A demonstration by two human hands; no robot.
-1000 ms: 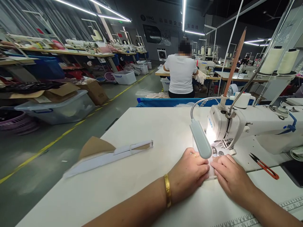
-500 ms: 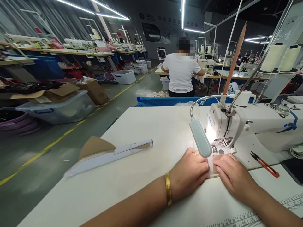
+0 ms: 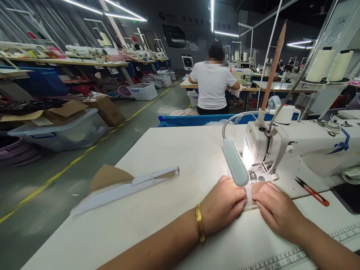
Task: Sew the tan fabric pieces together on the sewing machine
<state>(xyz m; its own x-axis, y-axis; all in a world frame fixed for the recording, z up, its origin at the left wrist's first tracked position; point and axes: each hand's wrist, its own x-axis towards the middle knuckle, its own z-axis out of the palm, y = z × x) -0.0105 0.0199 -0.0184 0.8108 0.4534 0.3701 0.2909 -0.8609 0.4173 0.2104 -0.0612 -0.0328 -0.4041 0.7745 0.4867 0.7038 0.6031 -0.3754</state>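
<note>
A white sewing machine [image 3: 253, 144] stands over the table, its small lamp [image 3: 235, 162] hanging left of the needle area. In front of the presser foot lies a narrow white strip [image 3: 248, 198] with a tan piece [image 3: 257, 187] along its right side; I cannot tell if they are fabric or paper. My left hand [image 3: 225, 200], a gold bangle at the wrist, has its fingers curled on the left edge of the white strip. My right hand [image 3: 277, 210] presses thumb and fingers together on the tan piece. The needle is hard to make out.
Red-handled thread snips [image 3: 312, 191] and a black phone-like object [image 3: 347, 197] lie to the right. A clear ruler [image 3: 292, 258] crosses the near edge. Folded white and brown cardboard-like pieces [image 3: 123, 187] rest on the left. Ahead, a person in a white shirt [image 3: 213, 86] sits working.
My head view has shifted slightly, moving the scene a little left. Both hands keep their holds, and more of the tan piece shows beside the right fingers.
</note>
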